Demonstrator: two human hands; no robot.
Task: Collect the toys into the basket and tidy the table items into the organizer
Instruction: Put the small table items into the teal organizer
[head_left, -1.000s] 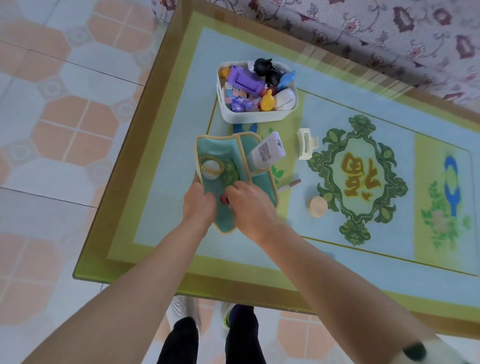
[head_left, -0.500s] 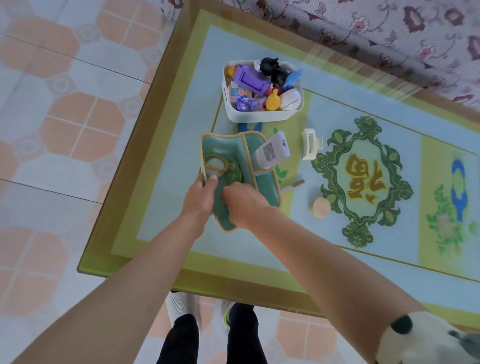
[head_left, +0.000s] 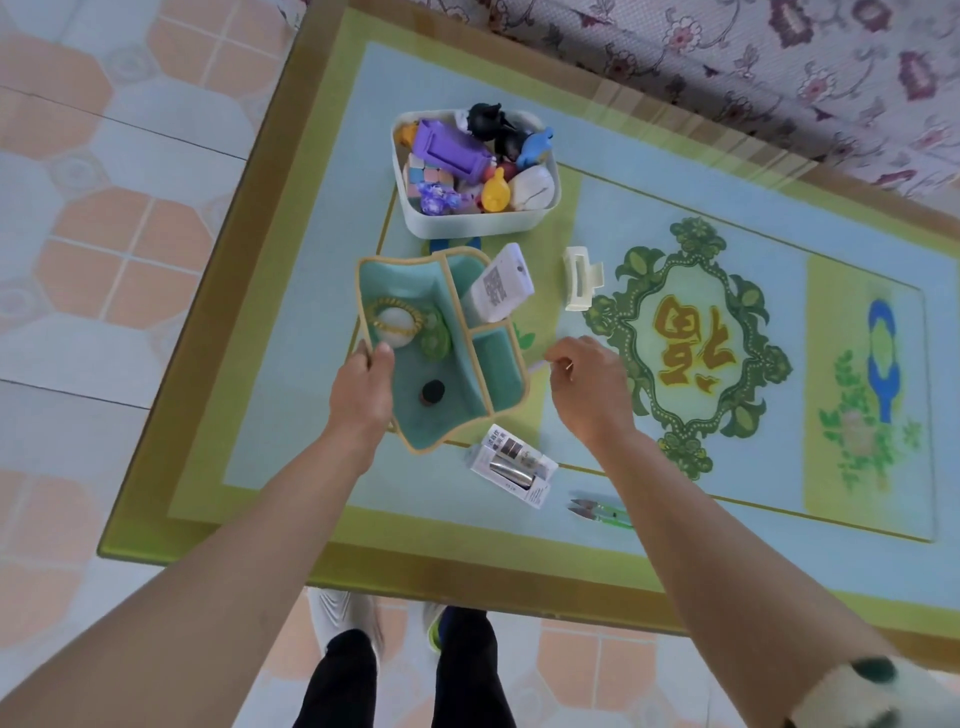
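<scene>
Left hand (head_left: 363, 387): forearm reaching in from the lower left; thumb and fingers pinched on the near-left rim of the organizer.
Right hand (head_left: 587, 382): forearm from the lower right, fingers curled, fingertips pinching a thin white stick (head_left: 539, 366) just beside the organizer's right edge.
Organizer (head_left: 441, 421): teal fabric with tan piping, divided into compartments, on the desk (head_left: 291, 415); large compartment holds a round white item ringed in gold, a green piece and a small dark cap.
White tube (head_left: 498, 286): leaning in the far right compartment, square code printed on it; not readable.
Basket (head_left: 467, 226): white, beyond the organizer, heaped with toys.
Hair claw (head_left: 582, 278): cream, right of the tube, on the desk.
Boxed item (head_left: 511, 465): near the organizer's front corner; print too small to read.
Snips (head_left: 597, 512): green-handled, right of the box.
</scene>
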